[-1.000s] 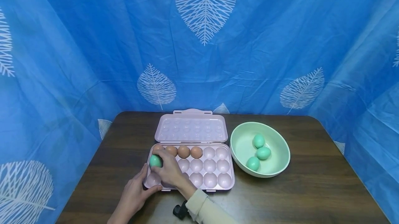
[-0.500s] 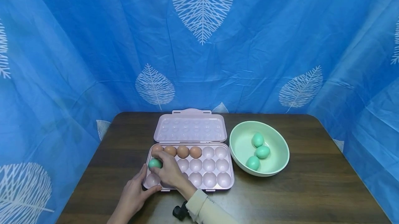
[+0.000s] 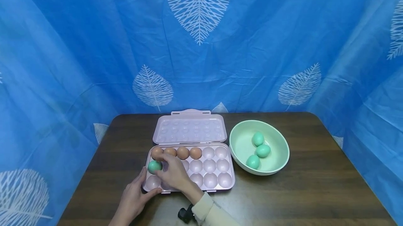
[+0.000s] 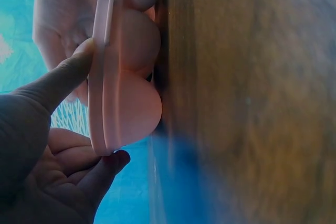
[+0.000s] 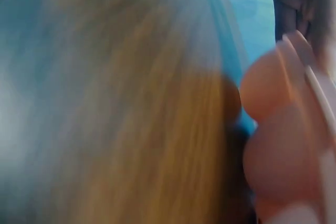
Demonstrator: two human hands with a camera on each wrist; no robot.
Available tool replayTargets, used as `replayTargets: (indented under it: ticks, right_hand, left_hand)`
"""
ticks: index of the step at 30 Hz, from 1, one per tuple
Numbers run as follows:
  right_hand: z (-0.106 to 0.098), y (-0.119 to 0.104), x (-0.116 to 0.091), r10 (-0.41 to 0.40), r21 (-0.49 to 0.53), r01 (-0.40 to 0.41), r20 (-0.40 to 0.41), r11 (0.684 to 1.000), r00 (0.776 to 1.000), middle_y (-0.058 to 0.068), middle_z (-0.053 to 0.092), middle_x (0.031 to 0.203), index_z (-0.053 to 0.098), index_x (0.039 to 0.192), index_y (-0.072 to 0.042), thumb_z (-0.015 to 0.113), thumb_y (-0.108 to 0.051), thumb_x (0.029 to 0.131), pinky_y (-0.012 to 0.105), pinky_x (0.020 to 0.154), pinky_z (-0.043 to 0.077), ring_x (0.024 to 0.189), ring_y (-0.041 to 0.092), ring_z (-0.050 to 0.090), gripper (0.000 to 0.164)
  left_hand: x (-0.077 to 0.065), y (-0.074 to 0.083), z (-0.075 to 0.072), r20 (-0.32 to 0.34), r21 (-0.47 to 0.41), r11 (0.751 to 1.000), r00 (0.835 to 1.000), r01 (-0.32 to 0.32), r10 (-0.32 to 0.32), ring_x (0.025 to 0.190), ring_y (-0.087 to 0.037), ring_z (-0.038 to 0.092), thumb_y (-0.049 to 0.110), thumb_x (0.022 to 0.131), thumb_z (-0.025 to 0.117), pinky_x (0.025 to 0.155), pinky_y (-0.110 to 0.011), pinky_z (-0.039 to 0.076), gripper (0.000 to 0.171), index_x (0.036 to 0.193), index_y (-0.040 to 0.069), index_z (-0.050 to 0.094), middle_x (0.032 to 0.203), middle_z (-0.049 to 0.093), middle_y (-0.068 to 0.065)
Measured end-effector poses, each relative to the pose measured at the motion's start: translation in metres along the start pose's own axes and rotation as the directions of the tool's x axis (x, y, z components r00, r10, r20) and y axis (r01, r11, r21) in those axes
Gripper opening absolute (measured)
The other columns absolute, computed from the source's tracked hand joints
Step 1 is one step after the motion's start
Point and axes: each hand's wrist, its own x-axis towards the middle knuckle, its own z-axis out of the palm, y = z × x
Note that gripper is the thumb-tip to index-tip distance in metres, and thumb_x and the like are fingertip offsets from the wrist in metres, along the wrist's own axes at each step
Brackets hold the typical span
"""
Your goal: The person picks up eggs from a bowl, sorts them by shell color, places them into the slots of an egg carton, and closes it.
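My left hand pinches the pink plastic tray; right hand, grip unclear, at its green egg; round mint bowl: three eggs; wooden surface rightward.

A dark brown wood-grain bench, far corners rounded; behind the bench and along both its sides, a creased blue cloth; above the bench's far edge, a large white leaf print; left of the bench, a second leaf print.

Left fingers near curved right fingers
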Motion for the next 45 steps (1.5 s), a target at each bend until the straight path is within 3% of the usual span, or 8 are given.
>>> replayTargets:
  ticks: [5, 8, 15, 22, 29, 38, 45]
  right_hand:
    - [-0.015, 0.001, 0.0, 0.004, 0.165, -0.003, -0.01, 0.986, 1.0, 0.013, 0.07, 0.107, 0.067, 0.111, 0.002, 0.076, -0.003, 0.081, 0.024, 0.092, 0.051, 0.103, 0.018, 0.067, 0.032]
    - [-0.027, 0.001, 0.001, -0.003, 0.21, 0.004, -0.004, 0.978, 1.0, 0.017, 0.069, 0.108, 0.066, 0.113, 0.003, 0.074, -0.002, 0.081, 0.028, 0.095, 0.051, 0.104, 0.026, 0.066, 0.034]
    - [-0.056, -0.002, -0.003, 0.065, 0.24, -0.071, 0.034, 0.968, 0.997, 0.016, 0.064, 0.123, 0.062, 0.126, 0.002, 0.074, -0.007, 0.085, 0.044, 0.097, 0.05, 0.113, 0.029, 0.063, 0.044]
    - [-0.083, 0.001, -0.01, 0.115, 0.25, -0.107, -0.018, 0.962, 0.993, 0.018, 0.065, 0.121, 0.062, 0.124, 0.002, 0.077, -0.008, 0.085, 0.05, 0.096, 0.05, 0.11, 0.036, 0.063, 0.043]
    - [-0.12, 0.001, -0.022, 0.195, 0.218, -0.169, -0.106, 0.961, 0.975, 0.019, 0.064, 0.124, 0.062, 0.126, 0.003, 0.078, -0.008, 0.084, 0.044, 0.104, 0.045, 0.119, 0.032, 0.059, 0.045]
    - [-0.161, 0.012, -0.04, 0.22, 0.21, -0.174, -0.22, 0.962, 0.95, 0.021, 0.063, 0.125, 0.061, 0.126, 0.002, 0.078, -0.001, 0.083, 0.033, 0.106, 0.042, 0.121, 0.031, 0.058, 0.047]
    - [-0.181, 0.015, -0.051, 0.213, 0.185, -0.17, -0.25, 0.968, 0.945, 0.023, 0.061, 0.127, 0.058, 0.128, 0.006, 0.076, 0.002, 0.083, 0.026, 0.106, 0.04, 0.123, 0.036, 0.055, 0.049]
  left_hand:
    - [0.0, 0.001, -0.002, -0.007, -0.001, 1.0, 1.0, -0.007, 0.007, 0.126, -0.049, 0.047, 0.041, 0.077, 0.083, 0.101, -0.057, 0.041, 0.099, 0.14, -0.019, 0.037, 0.141, 0.041, -0.037]
    - [0.0, 0.001, -0.003, -0.01, -0.003, 1.0, 1.0, -0.006, 0.006, 0.126, -0.049, 0.047, 0.041, 0.076, 0.084, 0.101, -0.058, 0.04, 0.099, 0.14, -0.018, 0.037, 0.141, 0.041, -0.036]
    - [0.0, 0.0, -0.003, -0.059, -0.011, 0.999, 0.997, -0.049, 0.049, 0.122, -0.049, 0.05, 0.035, 0.075, 0.086, 0.099, -0.058, 0.042, 0.095, 0.138, -0.019, 0.041, 0.137, 0.045, -0.037]
    - [0.002, 0.005, -0.007, 0.006, 0.005, 1.0, 1.0, 0.0, 0.0, 0.126, -0.049, 0.047, 0.04, 0.076, 0.084, 0.101, -0.057, 0.04, 0.098, 0.14, -0.018, 0.038, 0.141, 0.041, -0.037]
    - [0.003, 0.006, -0.008, 0.025, 0.02, 0.999, 0.999, 0.029, -0.029, 0.127, -0.049, 0.046, 0.043, 0.076, 0.083, 0.102, -0.057, 0.04, 0.1, 0.141, -0.018, 0.037, 0.141, 0.04, -0.036]
    - [0.002, 0.004, -0.006, -0.016, 0.002, 1.0, 1.0, -0.023, 0.023, 0.125, -0.048, 0.049, 0.04, 0.075, 0.085, 0.101, -0.056, 0.041, 0.097, 0.139, -0.018, 0.04, 0.14, 0.044, -0.036]
    - [0.003, 0.005, -0.008, 0.017, 0.007, 1.0, 1.0, 0.016, -0.016, 0.127, -0.048, 0.046, 0.042, 0.076, 0.084, 0.102, -0.057, 0.04, 0.1, 0.141, -0.018, 0.037, 0.141, 0.042, -0.035]
